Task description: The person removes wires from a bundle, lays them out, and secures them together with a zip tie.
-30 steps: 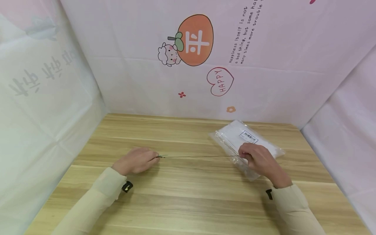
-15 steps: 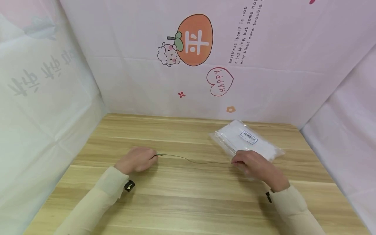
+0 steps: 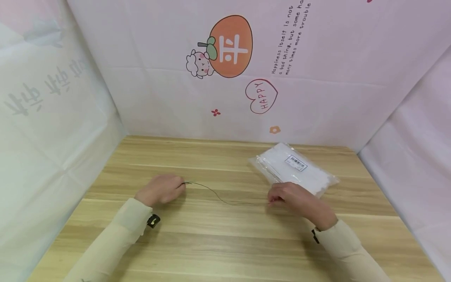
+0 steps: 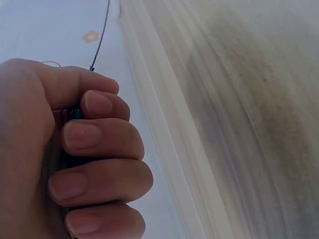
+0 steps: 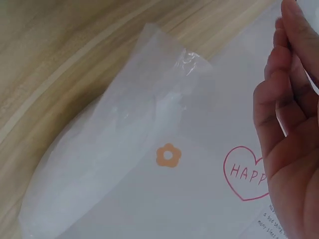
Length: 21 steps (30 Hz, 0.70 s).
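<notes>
A thin dark wire (image 3: 215, 192) runs between the two hands and sags in a loose S curve over the wooden table (image 3: 211, 243). My left hand (image 3: 161, 189) grips one end, where a few short strands stick out. In the left wrist view its fingers (image 4: 104, 137) curl into a fist around dark green and reddish strands, mostly hidden, and the wire (image 4: 103, 36) rises from the top. At the other end my right hand (image 3: 299, 203) pinches the wire between thumb and fingertips; the right wrist view cuts off that pinch at its top edge.
Behind the right hand lies a clear plastic package (image 3: 306, 177) with white contents and a barcode label (image 3: 296, 163). White printed cloth (image 3: 169, 105) hangs along the back and both sides of the table. Each sleeve cuff has a black clip (image 3: 153, 221) beside it.
The wire was stretched straight and now hangs slack. My right hand has moved left and slightly toward the near edge, off most of the package. My left hand has barely moved.
</notes>
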Motion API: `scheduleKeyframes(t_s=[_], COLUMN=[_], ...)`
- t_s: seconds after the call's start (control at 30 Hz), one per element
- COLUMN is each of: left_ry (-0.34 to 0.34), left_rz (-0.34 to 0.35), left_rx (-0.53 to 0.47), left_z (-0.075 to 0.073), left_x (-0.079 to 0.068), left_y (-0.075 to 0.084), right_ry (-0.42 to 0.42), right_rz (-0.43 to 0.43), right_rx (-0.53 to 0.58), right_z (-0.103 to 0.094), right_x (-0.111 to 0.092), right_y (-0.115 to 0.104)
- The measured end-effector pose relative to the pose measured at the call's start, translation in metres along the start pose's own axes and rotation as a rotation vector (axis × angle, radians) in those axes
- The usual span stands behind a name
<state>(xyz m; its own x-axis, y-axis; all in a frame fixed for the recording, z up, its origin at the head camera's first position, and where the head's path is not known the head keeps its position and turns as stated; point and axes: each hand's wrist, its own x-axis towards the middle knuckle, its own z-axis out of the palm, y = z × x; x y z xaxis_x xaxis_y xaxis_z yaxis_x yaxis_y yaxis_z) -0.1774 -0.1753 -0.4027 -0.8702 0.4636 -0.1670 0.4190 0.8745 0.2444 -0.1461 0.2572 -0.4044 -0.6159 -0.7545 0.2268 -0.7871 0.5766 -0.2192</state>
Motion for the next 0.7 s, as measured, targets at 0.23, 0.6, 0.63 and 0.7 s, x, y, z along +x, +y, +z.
scheduleKeyframes(t_s=[0.23, 0.6, 0.63, 0.7], left_ry=[0.018, 0.015, 0.016, 0.016], left_rz=[-0.004, 0.118, 0.127, 0.11], left_rx=[0.006, -0.047, -0.053, -0.036], left_z=[0.002, 0.003, 0.003, 0.003], left_x=[-0.002, -0.011, -0.011, -0.014], left_y=[-0.012, -0.022, -0.023, -0.029], right_ry=[0.148, 0.298, 0.292, 0.289], right_rz=[-0.01, -0.093, -0.081, -0.037], right_rx=[-0.145, -0.185, -0.196, -0.228], right_z=[0.004, 0.002, 0.001, -0.002], right_x=[0.002, -0.003, -0.004, -0.009], right_y=[0.005, 0.024, 0.025, 0.029])
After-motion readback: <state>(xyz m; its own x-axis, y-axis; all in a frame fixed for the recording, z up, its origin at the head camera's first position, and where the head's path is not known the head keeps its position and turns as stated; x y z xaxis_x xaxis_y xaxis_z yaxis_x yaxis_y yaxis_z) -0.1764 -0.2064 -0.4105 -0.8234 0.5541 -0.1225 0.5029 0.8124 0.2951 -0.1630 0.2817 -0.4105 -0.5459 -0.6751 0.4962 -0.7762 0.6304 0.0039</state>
